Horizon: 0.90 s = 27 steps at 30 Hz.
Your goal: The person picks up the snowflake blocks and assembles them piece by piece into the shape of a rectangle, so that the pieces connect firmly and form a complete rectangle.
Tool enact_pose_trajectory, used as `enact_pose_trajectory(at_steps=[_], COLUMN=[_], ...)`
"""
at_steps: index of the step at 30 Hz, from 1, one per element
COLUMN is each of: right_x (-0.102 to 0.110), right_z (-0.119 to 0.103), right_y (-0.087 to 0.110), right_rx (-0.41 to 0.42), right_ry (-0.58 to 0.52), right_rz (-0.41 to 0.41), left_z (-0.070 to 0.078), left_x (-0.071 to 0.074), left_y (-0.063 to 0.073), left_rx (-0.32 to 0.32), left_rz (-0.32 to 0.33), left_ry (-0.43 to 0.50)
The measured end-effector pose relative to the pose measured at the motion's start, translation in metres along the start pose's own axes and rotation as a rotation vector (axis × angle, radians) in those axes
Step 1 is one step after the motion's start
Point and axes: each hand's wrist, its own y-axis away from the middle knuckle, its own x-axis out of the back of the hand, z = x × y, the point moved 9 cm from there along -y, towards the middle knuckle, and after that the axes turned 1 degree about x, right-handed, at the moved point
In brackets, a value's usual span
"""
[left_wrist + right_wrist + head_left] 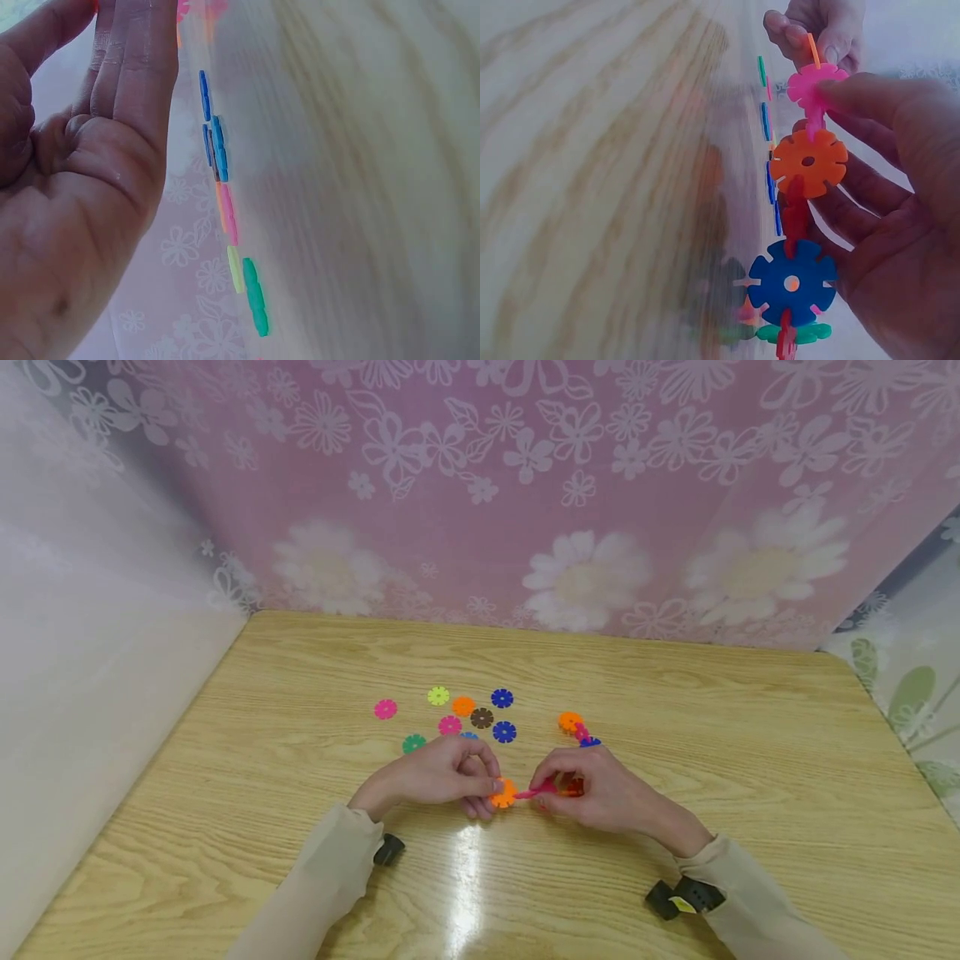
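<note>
My left hand (442, 772) pinches an orange notched plastic disc (504, 794) between thumb and fingers, above the table. Its edge meets a pink notched disc (810, 82) that my right hand (603, 789) pinches; whether their slots interlock, I cannot tell. From the pink disc runs a chain of slotted discs, best seen in the right wrist view: pink, an orange disc (826, 172), a red disc (796, 217), a blue disc (810, 274) and a green disc (814, 332). Beyond the right hand, an orange disc (568, 722) and a pink one show; the chain's middle is hidden in the head view.
Loose discs lie flat beyond my left hand: pink (386, 705), yellow-green (438, 700), orange (463, 710), brown (482, 722), several others. A light-blue disc (468, 736) is partly covered by the hand. Flowered curtain (465, 552) borders the wooden table (225, 860).
</note>
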Motion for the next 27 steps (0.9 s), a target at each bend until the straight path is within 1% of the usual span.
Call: enact_pose_trajectory(at_steps=[4,8,16,21,27], right_x=[-0.0017,-0.0025,-0.0037,-0.0047,-0.006], right_z=[0.0031,0.0046,0.005,0.0051,0.0025], right_y=[0.0001,0.001,0.0028,0.0034,0.0037], right_rx=[-0.055,-0.071,-0.032,-0.026,-0.018], right_ry=[-0.003,0.003,0.001,0.0,0.005], right_rz=[-0.024,-0.035,-0.055,-0.072,-0.076], left_z=[-0.0006,-0.0011,-0.0007,-0.0009,-0.0015], left_x=[0.0016,0.0009,-0.0021,-0.0018,-0.0015], left_y=[0.001,0.0014,0.0019,0.0013,0.0016], left_rx=[-0.003,-0.004,0.003,0.012,0.016], left_rz=[0.008,0.003,-0.007,0.008,0.016], left_ry=[0.004,0.001,-0.029,-0.048,-0.022])
